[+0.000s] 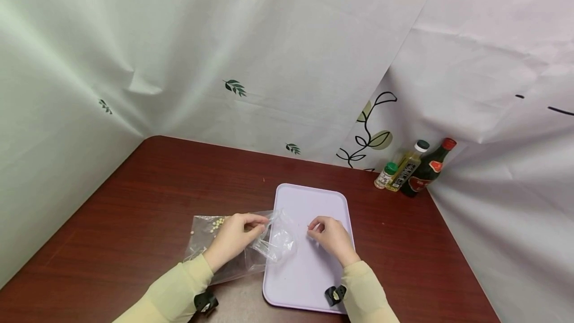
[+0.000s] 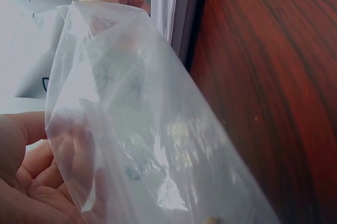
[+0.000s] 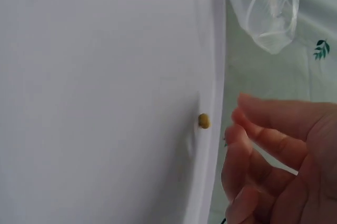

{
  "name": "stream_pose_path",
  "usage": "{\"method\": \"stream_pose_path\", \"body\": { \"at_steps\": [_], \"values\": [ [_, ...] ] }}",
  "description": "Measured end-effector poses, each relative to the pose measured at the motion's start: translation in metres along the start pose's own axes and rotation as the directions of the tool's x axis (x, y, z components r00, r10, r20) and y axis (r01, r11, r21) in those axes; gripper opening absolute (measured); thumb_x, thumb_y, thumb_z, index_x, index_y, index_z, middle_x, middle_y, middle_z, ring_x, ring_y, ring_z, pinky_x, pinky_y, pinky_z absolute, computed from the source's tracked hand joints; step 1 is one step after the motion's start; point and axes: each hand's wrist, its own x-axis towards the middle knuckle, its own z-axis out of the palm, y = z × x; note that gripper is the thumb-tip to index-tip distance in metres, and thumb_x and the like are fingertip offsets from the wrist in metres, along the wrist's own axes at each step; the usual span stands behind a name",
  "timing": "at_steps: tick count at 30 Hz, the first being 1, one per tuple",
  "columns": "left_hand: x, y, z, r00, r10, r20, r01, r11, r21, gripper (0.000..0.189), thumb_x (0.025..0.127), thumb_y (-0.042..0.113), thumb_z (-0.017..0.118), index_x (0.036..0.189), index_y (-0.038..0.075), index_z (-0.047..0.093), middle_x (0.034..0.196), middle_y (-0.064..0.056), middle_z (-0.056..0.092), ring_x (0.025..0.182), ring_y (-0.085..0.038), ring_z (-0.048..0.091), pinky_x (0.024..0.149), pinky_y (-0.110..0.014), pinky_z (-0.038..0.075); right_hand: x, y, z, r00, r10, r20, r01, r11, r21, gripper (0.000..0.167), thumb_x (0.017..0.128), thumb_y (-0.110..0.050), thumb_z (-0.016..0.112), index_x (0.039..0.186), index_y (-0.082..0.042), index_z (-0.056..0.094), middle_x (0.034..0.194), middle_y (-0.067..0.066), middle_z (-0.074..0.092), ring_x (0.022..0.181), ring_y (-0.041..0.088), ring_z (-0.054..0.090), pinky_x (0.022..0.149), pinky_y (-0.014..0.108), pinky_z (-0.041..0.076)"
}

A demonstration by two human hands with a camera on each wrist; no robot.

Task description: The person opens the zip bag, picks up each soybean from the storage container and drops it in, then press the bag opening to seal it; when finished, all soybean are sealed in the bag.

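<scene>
**Left hand holds the bag mouth at the tray edge**

The left hand (image 1: 235, 236) pinches the open mouth of a clear plastic bag (image 1: 242, 243), with fingers curled on the film. The bag lies flat on the table (image 1: 134, 203) just left of the tray (image 1: 309, 273). Its long side runs left to right, and the mouth points toward the tray, overlapping the left rim. Some small yellow beans (image 1: 217, 222) sit in the far end of the bag, away from the tray. The right hand (image 1: 329, 236) hovers over the tray with loosely curled fingers; whether they pinch anything, I cannot tell. One yellow bean (image 3: 204, 121) rests on the tray by its rim. Three bottles (image 1: 410, 167) stand beyond the tray, at the table corner.
</scene>
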Motion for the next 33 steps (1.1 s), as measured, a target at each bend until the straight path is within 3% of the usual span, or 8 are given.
{"method": "stream_pose_path", "body": {
  "at_steps": [14,28,33],
  "values": [
    [-0.001,0.0,-0.001,1.0,0.0,0.001,0.0,1.0,-0.017,0.014,0.084,0.011,0.069,0.096,0.011,0.075,0.095,-0.003,0.073,0.078,-0.009,0.064,0.065,-0.022,0.048,0.005,0.01,0.003,0.998,0.054,-0.025,-0.056,0.995,-0.08,0.011,0.076,-0.017,0.074,0.073,-0.017,0.064,0.059,-0.007,0.052,0.053,0.009,0.045,0.052,0.026,0.037],
    [0.001,0.0,0.0,1.0,-0.019,0.003,0.019,1.0,-0.009,0.015,0.083,0.011,0.07,0.096,0.011,0.075,0.095,-0.003,0.073,0.079,-0.009,0.065,0.066,-0.021,0.049,0.01,0.007,0.007,0.993,0.114,0.014,-0.112,0.987,-0.115,0.019,0.076,-0.028,0.076,0.068,-0.018,0.062,0.062,-0.006,0.053,0.057,0.011,0.046,0.052,0.028,0.036],
    [0.001,-0.001,0.0,1.0,-0.016,-0.001,0.016,1.0,-0.007,0.014,0.083,0.011,0.07,0.096,0.012,0.075,0.095,-0.002,0.073,0.079,-0.009,0.065,0.067,-0.021,0.049,0.012,0.007,0.007,0.995,0.104,0.003,-0.103,0.987,-0.125,0.016,0.075,-0.024,0.075,0.068,-0.018,0.062,0.062,-0.006,0.053,0.058,0.011,0.047,0.053,0.028,0.037]
  ]
}}
